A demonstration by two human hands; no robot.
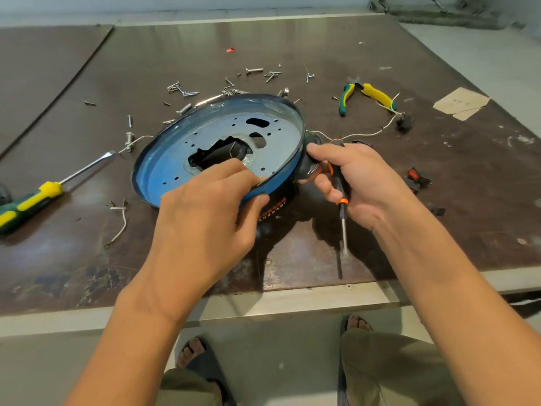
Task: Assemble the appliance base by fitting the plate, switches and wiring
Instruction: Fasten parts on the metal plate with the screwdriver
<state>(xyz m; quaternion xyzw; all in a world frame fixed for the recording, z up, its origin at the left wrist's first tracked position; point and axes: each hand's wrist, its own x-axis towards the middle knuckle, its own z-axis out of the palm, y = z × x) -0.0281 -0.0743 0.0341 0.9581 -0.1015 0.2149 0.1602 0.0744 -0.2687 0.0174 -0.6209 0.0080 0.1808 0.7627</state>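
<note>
Appliance base (pixel 288 159) is held tilted above the near-centre of the table (pixel 439 177), open side up toward the camera. Round black shell, orange print on the outer wall near the left thumb. Rim is thin and dark, inner wall looks blue.

Metal plate (pixel 216 136) is seated inside: flat, circular, matte grey with a blue cast, punched with small round holes and two oblong slots. A large irregular cut-out sits at the centre, black part visible through it, edges ringed with a glossy, clear-looking residue.

Left hand (pixel 205 218) is clamped on the near rim: fingers laid over the plate edge, thumb pressed on the outer wall.

Right hand (pixel 360 183) is closed around a small black-and-orange screwdriver (pixel 339 191), steel shaft pointing down toward the table, while thumb and fingertips also grip a black rounded protrusion on the base's right side.

White wire (pixel 369 133) runs from the right side of the base to a black part near the green-and-yellow pliers (pixel 366 95). Red-and-black rocker switch (pixel 417 177) lies right of the right hand.

Large flat-blade screwdriver (pixel 55 189), green/yellow handle, lies at the left. Loose screws (pixel 184 90) and bolts are scattered behind the base. Short white wire piece (pixel 120 227) lies left of the left hand. Table surface is dark brown, worn, glossy, scuffed at the near edge.
</note>
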